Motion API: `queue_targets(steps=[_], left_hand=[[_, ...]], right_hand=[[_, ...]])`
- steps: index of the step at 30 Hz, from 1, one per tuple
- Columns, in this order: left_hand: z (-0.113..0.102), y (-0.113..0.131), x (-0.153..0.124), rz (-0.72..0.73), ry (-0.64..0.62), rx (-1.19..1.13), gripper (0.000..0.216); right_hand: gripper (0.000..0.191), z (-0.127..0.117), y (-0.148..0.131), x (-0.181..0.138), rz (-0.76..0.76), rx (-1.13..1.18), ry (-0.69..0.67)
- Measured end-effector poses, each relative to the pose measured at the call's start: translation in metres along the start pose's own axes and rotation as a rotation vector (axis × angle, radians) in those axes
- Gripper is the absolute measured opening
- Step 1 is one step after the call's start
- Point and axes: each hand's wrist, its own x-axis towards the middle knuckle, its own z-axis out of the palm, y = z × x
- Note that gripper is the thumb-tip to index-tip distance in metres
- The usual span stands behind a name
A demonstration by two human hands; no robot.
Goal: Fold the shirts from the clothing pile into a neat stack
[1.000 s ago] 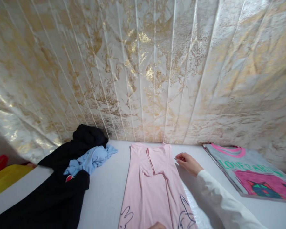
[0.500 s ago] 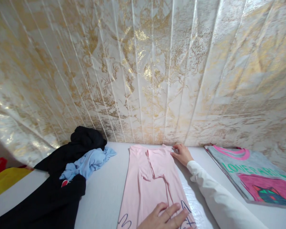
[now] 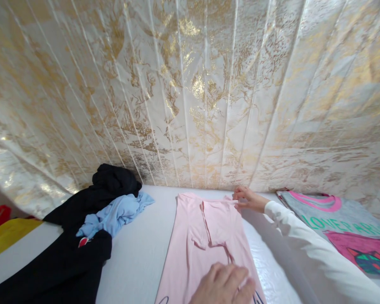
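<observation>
A pink garment (image 3: 205, 236) lies flat and lengthwise on the white table (image 3: 139, 253), its far end near the wall. My right hand (image 3: 248, 199), in a white sleeve, pinches the garment's far right corner. My left hand (image 3: 224, 285) lies flat on the near part of the garment, fingers stretched out and pressing it down.
A black garment (image 3: 72, 245) with a light blue one (image 3: 114, 213) on top lies at the left. Yellow and red cloth (image 3: 6, 236) sits at the far left edge. A folded grey shirt with pink print (image 3: 338, 228) lies at the right. A gold-patterned sheet (image 3: 190, 93) hangs behind.
My right hand moved up along the garment's right edge to its far corner and closed on it. My left hand came into view and settled flat on the near part.
</observation>
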Motion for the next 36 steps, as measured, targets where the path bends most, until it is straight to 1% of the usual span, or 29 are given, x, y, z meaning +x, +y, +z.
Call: queue_targets(steps=[3, 4, 5, 10, 14, 17, 21, 23, 25, 27, 33, 36], left_hand=[[-0.013, -0.011, 0.022, -0.12, -0.027, 0.019, 0.073], [-0.014, -0.014, 0.026, -0.141, -0.038, 0.026, 0.081], [-0.013, -0.016, 0.028, -0.143, -0.047, 0.04, 0.084], [-0.004, -0.015, 0.02, -0.106, -0.041, 0.099, 0.086], [-0.01, -0.013, 0.019, -0.115, -0.105, 0.085, 0.085], [-0.014, -0.012, 0.02, -0.12, -0.134, 0.075, 0.086], [-0.013, -0.012, 0.019, -0.132, -0.115, 0.073, 0.086], [-0.013, -0.013, 0.019, -0.125, -0.12, 0.075, 0.086], [-0.015, -0.013, 0.019, -0.113, -0.129, 0.085, 0.086], [-0.015, -0.014, 0.019, -0.101, -0.124, 0.109, 0.085], [-0.011, -0.015, 0.017, -0.061, -0.071, 0.183, 0.078], [-0.008, -0.016, 0.017, -0.056, -0.036, 0.204, 0.074]], right_hand=[[0.025, -0.006, -0.008, 0.003, -0.004, 0.109, -0.057], [0.029, -0.008, -0.011, 0.003, -0.005, 0.156, -0.076], [0.032, -0.01, -0.015, 0.004, -0.004, 0.203, -0.09], [0.036, -0.017, -0.029, 0.004, 0.029, 0.412, -0.114], [0.037, -0.013, -0.028, 0.006, 0.056, 0.532, -0.132], [0.035, -0.009, -0.023, 0.01, 0.096, 0.557, -0.173], [0.028, -0.014, -0.016, 0.014, 0.144, 0.528, -0.286], [0.036, -0.019, -0.012, 0.015, 0.145, 0.514, -0.312], [0.046, -0.021, -0.008, 0.016, 0.14, 0.499, -0.294], [0.049, -0.018, -0.003, 0.017, 0.134, 0.482, -0.236], [0.038, 0.007, 0.006, 0.018, 0.136, 0.374, -0.061], [0.03, 0.008, 0.007, 0.015, 0.148, 0.272, 0.058]])
